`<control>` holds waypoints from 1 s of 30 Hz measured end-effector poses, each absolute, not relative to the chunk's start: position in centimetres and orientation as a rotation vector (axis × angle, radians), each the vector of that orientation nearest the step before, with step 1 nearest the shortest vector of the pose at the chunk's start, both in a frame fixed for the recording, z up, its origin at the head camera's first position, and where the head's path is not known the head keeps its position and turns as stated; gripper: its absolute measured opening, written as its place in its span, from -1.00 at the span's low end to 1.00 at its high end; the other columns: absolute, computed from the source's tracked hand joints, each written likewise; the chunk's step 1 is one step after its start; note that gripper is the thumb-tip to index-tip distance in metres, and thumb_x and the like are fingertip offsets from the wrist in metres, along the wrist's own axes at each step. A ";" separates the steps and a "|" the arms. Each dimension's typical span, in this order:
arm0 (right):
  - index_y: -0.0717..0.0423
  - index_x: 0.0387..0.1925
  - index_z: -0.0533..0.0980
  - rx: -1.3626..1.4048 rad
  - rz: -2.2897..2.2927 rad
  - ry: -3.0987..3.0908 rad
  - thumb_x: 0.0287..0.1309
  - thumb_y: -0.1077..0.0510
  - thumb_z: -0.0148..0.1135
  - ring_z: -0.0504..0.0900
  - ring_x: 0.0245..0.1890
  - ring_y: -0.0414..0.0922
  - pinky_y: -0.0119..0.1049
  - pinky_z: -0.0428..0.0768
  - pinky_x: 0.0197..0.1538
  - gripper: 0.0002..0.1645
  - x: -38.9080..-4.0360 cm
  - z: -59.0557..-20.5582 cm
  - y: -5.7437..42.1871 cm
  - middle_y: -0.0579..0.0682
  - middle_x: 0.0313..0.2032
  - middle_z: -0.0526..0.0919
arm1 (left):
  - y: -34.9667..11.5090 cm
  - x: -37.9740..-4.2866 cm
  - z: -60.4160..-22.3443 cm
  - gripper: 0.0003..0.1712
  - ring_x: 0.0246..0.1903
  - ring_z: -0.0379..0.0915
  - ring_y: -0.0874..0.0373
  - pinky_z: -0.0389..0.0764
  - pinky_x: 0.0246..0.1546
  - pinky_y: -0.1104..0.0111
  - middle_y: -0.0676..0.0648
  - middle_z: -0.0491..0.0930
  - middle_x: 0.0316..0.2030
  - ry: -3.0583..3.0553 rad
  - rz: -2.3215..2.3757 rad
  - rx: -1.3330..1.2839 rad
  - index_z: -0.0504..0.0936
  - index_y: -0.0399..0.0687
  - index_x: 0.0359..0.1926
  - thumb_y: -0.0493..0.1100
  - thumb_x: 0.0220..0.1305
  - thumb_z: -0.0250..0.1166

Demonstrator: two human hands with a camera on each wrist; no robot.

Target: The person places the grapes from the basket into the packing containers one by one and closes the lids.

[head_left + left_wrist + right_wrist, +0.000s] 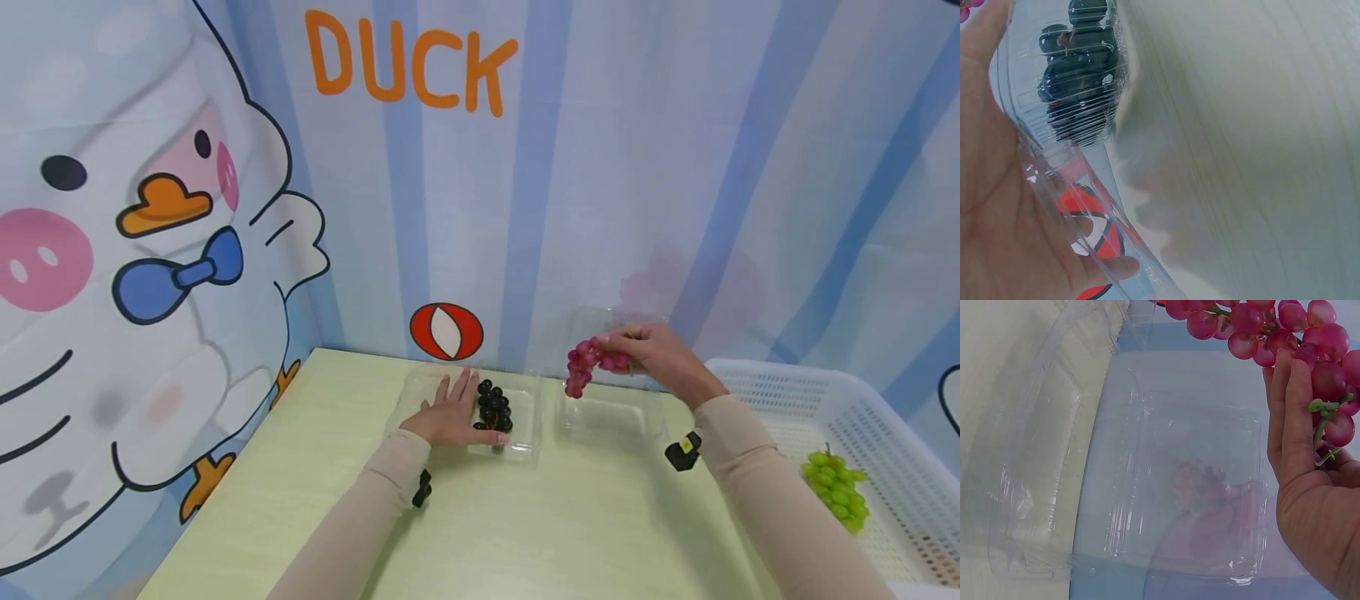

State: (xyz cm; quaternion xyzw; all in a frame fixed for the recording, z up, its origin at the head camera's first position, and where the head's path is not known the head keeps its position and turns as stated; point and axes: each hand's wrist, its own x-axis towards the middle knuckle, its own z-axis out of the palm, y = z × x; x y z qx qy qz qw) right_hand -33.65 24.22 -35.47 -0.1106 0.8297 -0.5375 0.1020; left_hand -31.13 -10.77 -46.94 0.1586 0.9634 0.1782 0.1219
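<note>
My left hand (444, 419) lies spread on a clear plastic box (527, 425), its fingers straight and its thumb pointing across the near side. Inside that box sits a bunch of black grapes (493, 406), also seen through ribbed plastic in the left wrist view. My right hand (660, 354) pinches a bunch of red grapes (583, 367) near its green stem and holds it up above a second clear box (611, 422). In the right wrist view the lid (1200, 425) of that box stands raised, and the bunch droops from the fingertips (1297, 381).
A white perforated basket (787, 379) stands to the right, with a bunch of green grapes (834, 487) in it. Behind the boxes, a striped curtain (480, 208) printed with a duck hangs at the far edge of the pale table (525, 533).
</note>
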 end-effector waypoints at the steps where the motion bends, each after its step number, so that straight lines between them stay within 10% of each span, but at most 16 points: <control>1: 0.22 0.06 0.67 -0.325 -1.583 2.452 0.26 -0.23 0.36 0.69 -0.28 -0.19 -0.32 0.71 -0.10 -0.37 -33.7 -35.5 24.1 -0.01 -0.24 0.77 | -10.8 -31.1 -46.9 0.49 0.59 -0.53 -0.24 -0.04 0.39 -0.40 -0.01 -0.42 0.64 2.813 0.518 0.461 -0.34 0.07 0.65 0.74 0.00 0.12; 30: 0.20 0.07 0.68 -0.360 -1.566 2.380 0.28 -0.17 0.37 0.74 -0.25 -0.13 -0.19 0.70 0.02 -0.43 -35.1 -37.9 20.1 0.03 -0.25 0.78 | -10.8 -31.1 -47.0 0.49 0.59 -0.51 -0.23 -0.02 0.39 -0.39 0.00 -0.41 0.64 2.824 0.500 0.452 -0.33 0.09 0.65 0.74 -0.01 0.14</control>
